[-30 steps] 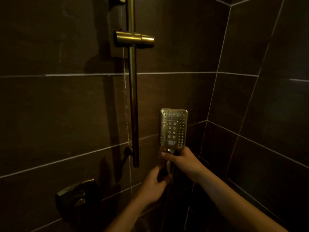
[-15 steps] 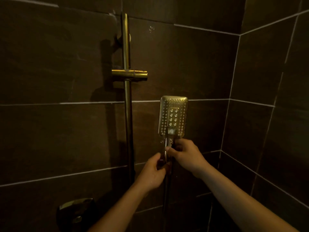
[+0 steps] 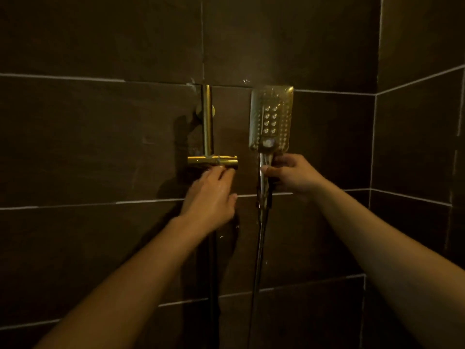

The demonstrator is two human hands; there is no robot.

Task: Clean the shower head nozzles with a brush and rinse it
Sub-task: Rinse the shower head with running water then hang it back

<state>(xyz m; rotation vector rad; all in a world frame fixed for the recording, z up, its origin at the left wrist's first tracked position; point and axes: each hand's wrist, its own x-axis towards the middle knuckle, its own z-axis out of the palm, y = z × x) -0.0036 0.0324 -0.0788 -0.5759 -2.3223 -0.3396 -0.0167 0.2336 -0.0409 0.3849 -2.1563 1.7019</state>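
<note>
Against the dark tiled shower wall (image 3: 100, 134), my right hand (image 3: 292, 175) gripped the handle of the rectangular metal shower head (image 3: 271, 117), upright beside the brass rail bracket (image 3: 212, 161), which the straight fingers of my left hand (image 3: 211, 195) touched, seemingly to steady it.

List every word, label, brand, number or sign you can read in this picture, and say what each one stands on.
No text can be read anywhere in this view.
The shower head shows only rows of nozzles.
The small button at its lower edge is too blurred to tell whether it carries a mark.
The slider bracket, rail and wall tiles show no writing.
</note>
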